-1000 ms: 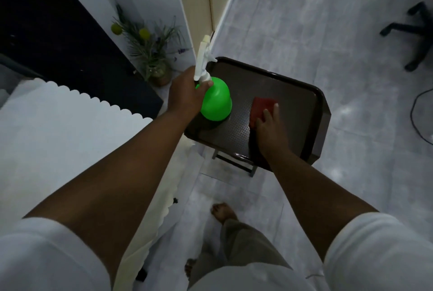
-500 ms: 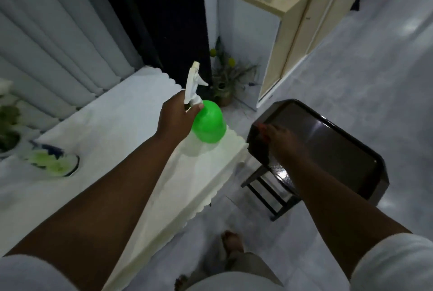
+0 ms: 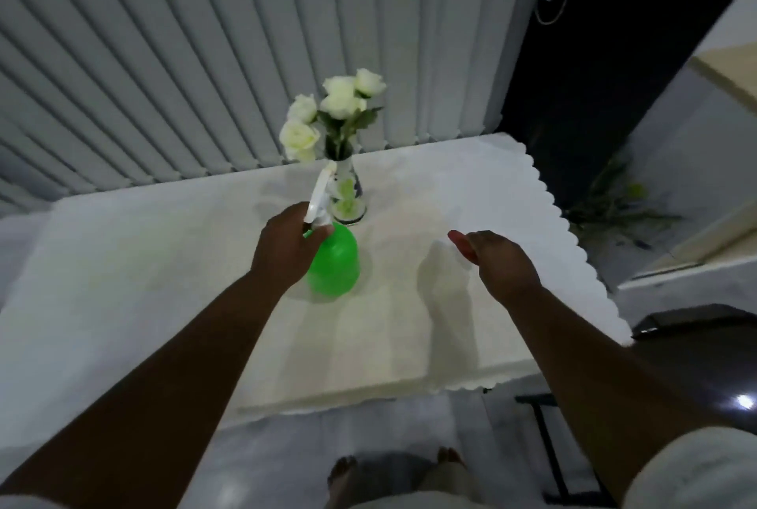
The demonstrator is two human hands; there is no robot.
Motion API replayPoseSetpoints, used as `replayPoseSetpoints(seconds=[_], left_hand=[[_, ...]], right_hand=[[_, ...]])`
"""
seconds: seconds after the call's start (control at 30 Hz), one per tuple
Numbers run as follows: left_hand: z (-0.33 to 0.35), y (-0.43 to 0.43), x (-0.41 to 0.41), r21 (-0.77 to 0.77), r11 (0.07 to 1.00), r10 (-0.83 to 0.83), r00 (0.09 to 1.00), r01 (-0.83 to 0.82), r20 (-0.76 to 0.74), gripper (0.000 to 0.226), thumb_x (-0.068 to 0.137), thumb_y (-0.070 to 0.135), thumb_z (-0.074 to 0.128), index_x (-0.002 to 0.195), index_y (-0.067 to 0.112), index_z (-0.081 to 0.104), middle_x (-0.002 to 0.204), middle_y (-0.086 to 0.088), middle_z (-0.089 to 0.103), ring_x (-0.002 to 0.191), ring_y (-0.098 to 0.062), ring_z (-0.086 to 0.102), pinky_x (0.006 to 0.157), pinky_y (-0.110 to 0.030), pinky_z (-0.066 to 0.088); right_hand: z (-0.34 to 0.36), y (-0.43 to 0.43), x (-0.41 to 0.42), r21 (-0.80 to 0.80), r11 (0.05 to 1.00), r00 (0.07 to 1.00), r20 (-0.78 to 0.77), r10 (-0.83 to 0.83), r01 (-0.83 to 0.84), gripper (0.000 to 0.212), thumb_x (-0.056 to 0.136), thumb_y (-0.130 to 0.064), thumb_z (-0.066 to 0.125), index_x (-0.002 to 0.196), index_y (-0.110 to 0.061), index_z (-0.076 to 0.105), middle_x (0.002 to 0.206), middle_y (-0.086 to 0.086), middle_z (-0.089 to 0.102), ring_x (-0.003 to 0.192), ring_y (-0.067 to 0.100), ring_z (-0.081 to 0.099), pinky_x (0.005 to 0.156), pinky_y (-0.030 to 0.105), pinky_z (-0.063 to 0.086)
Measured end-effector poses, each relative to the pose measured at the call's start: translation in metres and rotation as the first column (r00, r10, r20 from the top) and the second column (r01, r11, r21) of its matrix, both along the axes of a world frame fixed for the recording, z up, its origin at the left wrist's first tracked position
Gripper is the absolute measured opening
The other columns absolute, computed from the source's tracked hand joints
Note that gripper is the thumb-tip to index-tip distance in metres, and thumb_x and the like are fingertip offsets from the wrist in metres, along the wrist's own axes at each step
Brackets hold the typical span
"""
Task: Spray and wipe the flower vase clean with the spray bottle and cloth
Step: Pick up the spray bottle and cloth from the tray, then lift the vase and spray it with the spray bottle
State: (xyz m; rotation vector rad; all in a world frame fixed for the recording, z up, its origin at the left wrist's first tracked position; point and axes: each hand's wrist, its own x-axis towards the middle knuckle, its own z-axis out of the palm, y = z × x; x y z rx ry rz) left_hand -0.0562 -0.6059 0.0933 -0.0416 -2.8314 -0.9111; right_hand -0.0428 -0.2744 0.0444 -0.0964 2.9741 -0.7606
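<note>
A small white vase (image 3: 347,197) with green and blue patterns holds white roses (image 3: 336,107) at the back of a white-clothed table (image 3: 164,262). My left hand (image 3: 286,250) grips the neck of a green spray bottle (image 3: 334,262) with a white trigger head. It holds the bottle just in front of the vase, the nozzle overlapping it. My right hand (image 3: 504,262) hovers palm down over the table to the right, fingers curled. A small piece of the red cloth (image 3: 461,244) shows under its fingertips; the rest is hidden.
Pleated grey curtains (image 3: 205,58) hang behind the table. The scalloped cloth edge runs down the right side. A dark tray on a stand (image 3: 696,344) sits low at the right, and a potted plant (image 3: 614,205) stands on the floor beyond. My bare feet show below.
My view swung left from the dark tray to the table. My left hand carried the spray bottle up to the vase, and my right hand left the tray and came over the table.
</note>
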Motion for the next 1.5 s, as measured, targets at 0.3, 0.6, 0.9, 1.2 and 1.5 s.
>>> replayPoseSetpoints(seconds=[0.3,0.6,0.9,1.2,1.5], left_hand=[[-0.024,-0.101,0.049,-0.044,0.978,0.205,0.977,-0.203,0.05,0.03,0.086,0.03,0.07,0.11,0.013,0.067,0.108,-0.007,0.074,0.103,-0.029,0.067,0.087,-0.034,0.047],[-0.043,-0.118,0.071,0.016,0.974,0.224,0.971,-0.226,0.08,0.024,0.084,0.029,0.072,0.101,0.013,0.068,0.099,-0.006,0.074,0.093,-0.025,0.068,0.084,-0.034,0.049],[-0.048,-0.113,0.079,0.0,0.971,0.24,0.969,-0.24,0.062,0.02,0.081,0.031,0.075,0.087,0.015,0.063,0.076,0.0,0.065,0.072,-0.024,0.062,0.067,-0.035,0.049],[-0.034,-0.058,0.064,0.054,0.985,0.158,0.983,-0.164,0.098,0.024,0.072,0.039,0.08,0.079,0.023,0.064,0.063,0.013,0.057,0.062,-0.012,0.057,0.059,-0.027,0.041],[-0.02,0.02,0.029,0.349,0.937,-0.108,0.955,0.004,0.278,0.034,0.062,0.03,0.089,0.091,0.018,0.076,0.083,0.003,0.077,0.07,0.001,0.067,0.068,-0.02,0.051]], right_hand=[[-0.058,-0.038,0.013,0.036,0.987,0.976,0.159,0.148,-0.155,0.057,0.089,-0.064,0.049,0.134,-0.031,0.058,0.141,-0.015,0.054,0.133,0.009,0.049,0.107,0.026,0.038],[-0.078,-0.047,0.045,0.643,0.582,0.846,0.212,0.489,-0.498,0.057,0.102,-0.03,0.035,0.103,0.014,0.072,0.107,0.033,0.07,0.108,0.048,0.065,0.098,0.057,0.051],[-0.067,-0.073,0.056,0.499,0.82,0.958,0.082,0.276,-0.279,0.063,0.102,-0.039,0.031,0.131,0.011,0.056,0.138,0.033,0.052,0.134,0.047,0.044,0.109,0.054,0.042],[-0.034,-0.183,0.036,-0.09,0.912,0.907,-0.177,0.382,-0.401,0.068,0.088,-0.037,0.07,0.142,-0.001,0.047,0.143,0.018,0.052,0.137,0.032,0.043,0.114,0.037,0.032],[-0.009,-0.168,0.026,-0.407,0.904,0.991,-0.086,0.106,-0.133,0.085,0.091,-0.008,0.064,0.156,-0.005,0.009,0.11,0.018,0.071,0.088,0.033,0.07,0.071,0.031,0.052]])
